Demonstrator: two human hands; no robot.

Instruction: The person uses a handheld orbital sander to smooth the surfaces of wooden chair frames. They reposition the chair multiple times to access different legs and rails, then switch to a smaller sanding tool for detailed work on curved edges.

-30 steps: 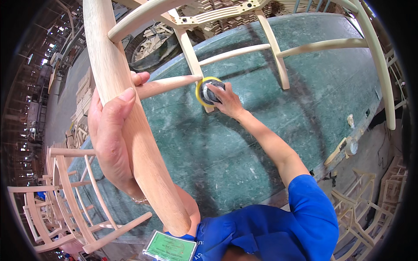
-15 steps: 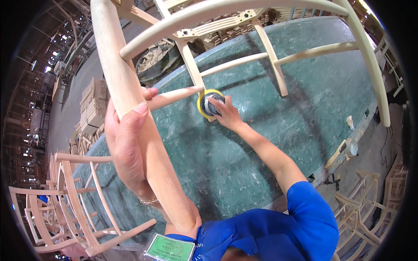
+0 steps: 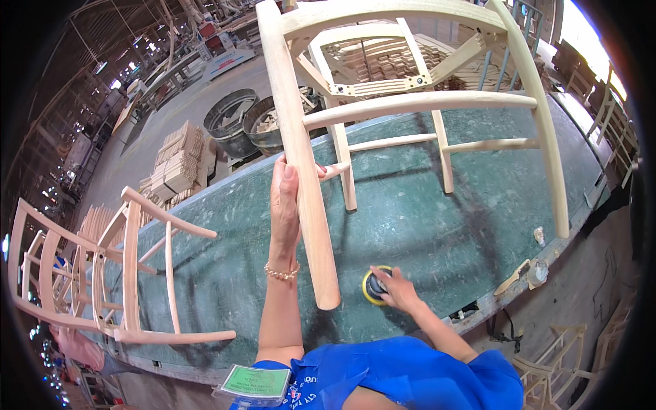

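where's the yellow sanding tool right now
In the head view the yellow sanding tool sits low and right of centre on the green workbench, under the right hand, just right of the foot of the chair leg.

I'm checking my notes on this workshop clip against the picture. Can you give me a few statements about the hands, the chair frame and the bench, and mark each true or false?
1. The left hand grips a leg of the unfinished wooden chair frame. True.
2. The right hand rests on a round sanding tool with a yellow rim that sits on the green benchtop. True.
3. The sanding tool is pressed against the chair's rung. False: it is down on the benchtop, apart from the chair.
4. The chair frame is painted blue. False: it is bare pale wood.
5. A second bare chair frame stands at the left end of the bench. True.
6. The left wrist is bare. False: it wears a beaded bracelet.
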